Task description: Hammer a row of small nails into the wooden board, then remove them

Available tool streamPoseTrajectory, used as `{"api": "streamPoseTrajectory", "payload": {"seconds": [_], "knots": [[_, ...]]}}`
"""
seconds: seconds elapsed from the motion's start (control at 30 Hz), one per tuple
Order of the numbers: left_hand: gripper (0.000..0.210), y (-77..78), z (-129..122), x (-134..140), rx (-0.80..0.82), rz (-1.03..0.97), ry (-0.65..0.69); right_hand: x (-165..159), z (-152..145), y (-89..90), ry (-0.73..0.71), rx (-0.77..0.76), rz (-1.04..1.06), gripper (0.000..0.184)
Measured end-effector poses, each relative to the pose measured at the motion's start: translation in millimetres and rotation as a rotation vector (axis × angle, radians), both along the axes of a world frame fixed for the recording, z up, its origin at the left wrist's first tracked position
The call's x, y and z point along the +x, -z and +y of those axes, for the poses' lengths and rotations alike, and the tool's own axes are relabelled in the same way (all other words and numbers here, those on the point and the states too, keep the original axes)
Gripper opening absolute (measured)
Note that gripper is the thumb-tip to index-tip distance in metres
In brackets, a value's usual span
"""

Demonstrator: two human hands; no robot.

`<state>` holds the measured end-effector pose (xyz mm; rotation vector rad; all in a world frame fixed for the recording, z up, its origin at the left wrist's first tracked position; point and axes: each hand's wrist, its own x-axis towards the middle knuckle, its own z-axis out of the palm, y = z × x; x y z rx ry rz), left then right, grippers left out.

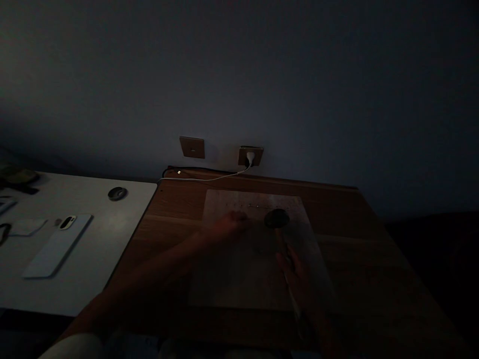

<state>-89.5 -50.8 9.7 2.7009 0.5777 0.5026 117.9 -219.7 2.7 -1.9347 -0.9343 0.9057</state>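
Observation:
My right hand (297, 274) is wrapped round the light handle of a mallet (277, 218), whose dark, rounded head hangs over a pale board (232, 284). My left hand (229, 225) is over the board's upper left part, its fingers curled closed; darkness and blur hide whatever they may hold. Along the board's far side runs a row of small marks and bits, among them a small shiny piece (253, 205), too small to name. A faint thin dark mark or piece lies near the board's middle.
The board lies on a wooden table (359, 259) against the wall. A socket (258, 155) holds a white plug (250, 157) with a cable along the table's back. On the white table at left are a phone (56, 249) and a roll of tape (117, 193).

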Motion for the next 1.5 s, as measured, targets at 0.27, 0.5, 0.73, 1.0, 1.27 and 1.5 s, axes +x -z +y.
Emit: {"api": "streamPoseTrajectory", "payload": {"seconds": [0.27, 0.5, 0.73, 1.0, 1.27, 1.5], "knots": [[0.029, 12.0, 54, 8, -0.352, -0.204, -0.394, 0, -3, -3.6, -0.028, -0.142, 0.088, 0.068], [0.026, 16.8, 46, 7, -0.242, -0.216, -0.355, 4, -3, 2.2, -0.023, -0.142, 0.025, 0.073], [0.028, 22.4, 53, 7, -0.307, -0.250, -0.369, 6, -5, 1.8, -0.068, -0.113, -0.007, 0.071], [0.029, 22.1, 49, 9, -0.218, -0.191, -0.320, -7, 12, -7.5, -0.104, -0.065, -0.003, 0.070], [0.047, 24.5, 48, 12, -0.406, -0.275, -0.372, -29, 60, -16.9, -0.276, 0.037, 0.075, 0.061], [0.051, 24.6, 51, 13, -0.371, -0.254, -0.415, -40, 72, -14.9, -0.303, 0.028, 0.109, 0.061]]}}
